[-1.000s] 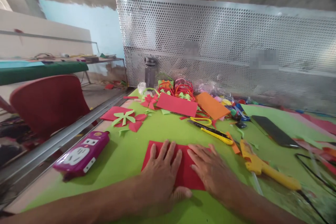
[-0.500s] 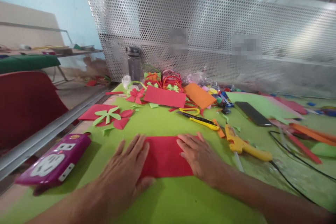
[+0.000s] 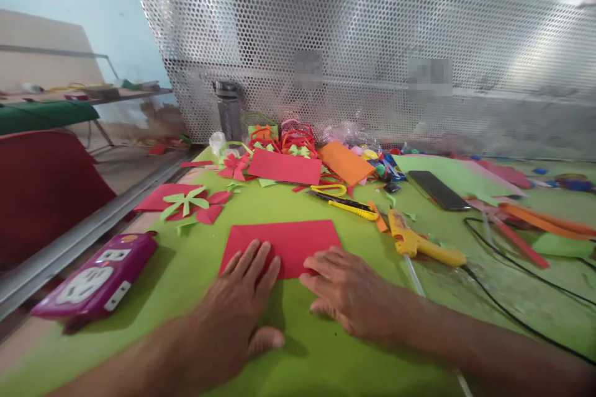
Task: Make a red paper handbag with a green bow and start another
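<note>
A red rectangular sheet, paper or foam, lies flat on the green tabletop in front of me. On its near left part rest the fingers of my left hand, stretched out with the thumb apart. My right hand touches the sheet's near right corner, its fingers extended and slightly bent. Neither hand grips anything. Beyond the sheet lie a yellow utility knife and yellow-handled scissors. A yellow glue gun is to the right of my right hand.
A purple power strip sits at the left edge. Green and red cut-outs lie behind it. Farther back are red and orange sheets, small bags and a bottle. A phone and the glue gun's cord are at right.
Both hands have slid from the sheet's left and right sides to its near edge, uncovering its far corners. The view has shifted slightly.
</note>
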Demonstrator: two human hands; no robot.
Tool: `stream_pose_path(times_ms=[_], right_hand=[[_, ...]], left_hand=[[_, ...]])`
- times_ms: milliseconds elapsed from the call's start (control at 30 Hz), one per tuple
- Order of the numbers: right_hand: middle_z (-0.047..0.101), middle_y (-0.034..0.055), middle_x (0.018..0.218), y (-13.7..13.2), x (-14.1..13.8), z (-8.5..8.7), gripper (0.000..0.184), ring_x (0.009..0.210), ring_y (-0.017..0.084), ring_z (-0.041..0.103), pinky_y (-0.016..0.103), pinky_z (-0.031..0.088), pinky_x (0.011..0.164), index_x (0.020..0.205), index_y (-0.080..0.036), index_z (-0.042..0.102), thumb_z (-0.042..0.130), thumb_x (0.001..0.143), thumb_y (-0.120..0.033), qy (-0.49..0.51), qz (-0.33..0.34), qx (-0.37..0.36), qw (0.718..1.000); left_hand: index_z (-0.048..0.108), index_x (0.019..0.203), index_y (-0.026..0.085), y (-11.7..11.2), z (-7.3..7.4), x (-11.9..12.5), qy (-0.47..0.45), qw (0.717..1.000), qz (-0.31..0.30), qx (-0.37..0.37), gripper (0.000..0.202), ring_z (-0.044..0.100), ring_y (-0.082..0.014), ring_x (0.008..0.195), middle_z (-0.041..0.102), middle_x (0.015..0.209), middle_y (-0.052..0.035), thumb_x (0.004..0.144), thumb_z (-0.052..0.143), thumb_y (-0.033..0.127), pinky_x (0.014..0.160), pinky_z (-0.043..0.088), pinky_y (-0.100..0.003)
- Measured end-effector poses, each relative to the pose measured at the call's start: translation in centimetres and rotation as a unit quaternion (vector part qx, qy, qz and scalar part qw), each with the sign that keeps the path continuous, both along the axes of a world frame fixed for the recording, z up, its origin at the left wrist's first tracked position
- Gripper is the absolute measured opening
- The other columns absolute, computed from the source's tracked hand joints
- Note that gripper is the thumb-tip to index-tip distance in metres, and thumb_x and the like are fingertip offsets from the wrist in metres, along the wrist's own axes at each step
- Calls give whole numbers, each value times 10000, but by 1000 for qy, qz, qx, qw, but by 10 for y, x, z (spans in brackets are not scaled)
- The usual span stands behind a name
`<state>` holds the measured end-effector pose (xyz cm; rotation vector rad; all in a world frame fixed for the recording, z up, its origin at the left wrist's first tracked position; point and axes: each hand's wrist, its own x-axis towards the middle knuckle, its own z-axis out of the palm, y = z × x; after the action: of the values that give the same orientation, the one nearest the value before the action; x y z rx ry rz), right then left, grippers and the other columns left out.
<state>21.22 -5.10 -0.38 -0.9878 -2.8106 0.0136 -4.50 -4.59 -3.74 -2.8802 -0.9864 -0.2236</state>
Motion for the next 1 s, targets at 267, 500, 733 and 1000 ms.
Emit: stream_pose_path(times_ms=[267, 500, 733, 1000], right_hand=[[576, 130, 1121, 10, -3, -3, 453, 995, 257, 499, 420, 420, 865, 1249, -135, 526, 425, 933, -443, -47, 16, 9, 999], [593, 108, 1100, 13, 8, 4, 398, 964, 247, 500, 426, 381, 857, 1281, -175, 509, 429, 943, -369, -92, 47, 22, 994], [577, 135, 1167, 7, 36, 4, 393, 1033, 272, 504, 459, 358, 876, 1278, -143, 486, 426, 944, -340, -116, 36, 25, 992], [577, 143, 1185, -8, 63, 8, 365, 1103, 292, 492, 529, 307, 948, 1264, -160, 506, 494, 917, -270, -116, -36, -15, 992]], left_hand=[[195, 1477, 271, 2, 26, 1, 30, 996, -11, -82, 779, 150, -457, 1370, 212, 1524, -166, 842, 392, 676, 995, 296, -661], [253, 1462, 289, 2, 22, 0, 8, 997, -12, -72, 745, 154, -449, 1371, 227, 1526, -138, 840, 420, 663, 1010, 280, -663], [234, 1466, 297, 2, 18, -2, -1, 998, -13, -63, 761, 132, -453, 1376, 175, 1541, -137, 832, 418, 675, 1008, 281, -669], [207, 1470, 316, 2, 8, -5, -18, 999, -17, -44, 749, 120, -450, 1380, 160, 1547, -119, 840, 456, 637, 1014, 270, -676]])
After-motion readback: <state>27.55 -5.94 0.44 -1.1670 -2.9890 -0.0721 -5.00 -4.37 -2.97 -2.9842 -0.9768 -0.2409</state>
